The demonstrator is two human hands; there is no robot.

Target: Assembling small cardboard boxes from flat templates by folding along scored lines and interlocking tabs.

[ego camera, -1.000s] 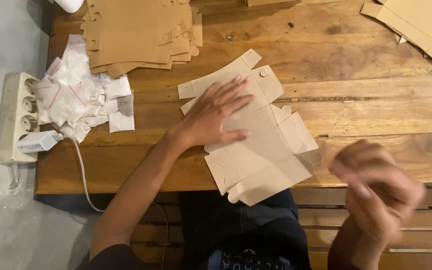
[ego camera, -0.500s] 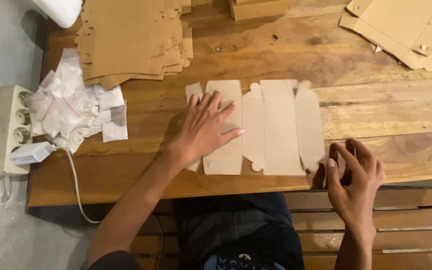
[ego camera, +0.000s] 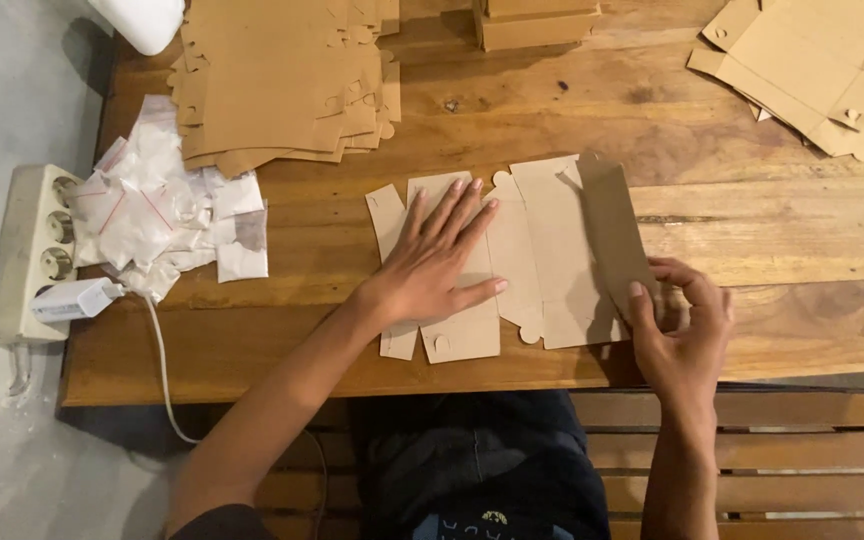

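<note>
The step in hand is the folding of a flat cardboard box blank (ego camera: 552, 250), which lies near the front edge of the wooden counter (ego camera: 752, 240), directly before the person. The left hand (ego camera: 437, 262) lies flat on the left panels of the blank with its fingers spread and presses them down. The right hand (ego camera: 682, 325) is at the right end of the blank; its thumb and fingers pinch the edge of the last panel, which stands raised and tilted toward the middle, so a fold is being made along that crease.

I judge that the next move calls for steady pressure from the left hand, so the blank does not slide, while the right hand brings the raised panel over along the scored line and not beside it.

Compared with half a second ago, the blank lay completely flat then, and the right hand was only at its lower right corner. Now the right panel is lifted. One second ago the blank lay at an angle, and the right hand was off the counter and blurred.

Around the work are a stack of flat brown blanks (ego camera: 282, 80) at the back left, more blanks (ego camera: 812, 70) at the back right, a heap of small white packets (ego camera: 167, 215), and a white power strip (ego camera: 27, 250) on the floor.
</note>
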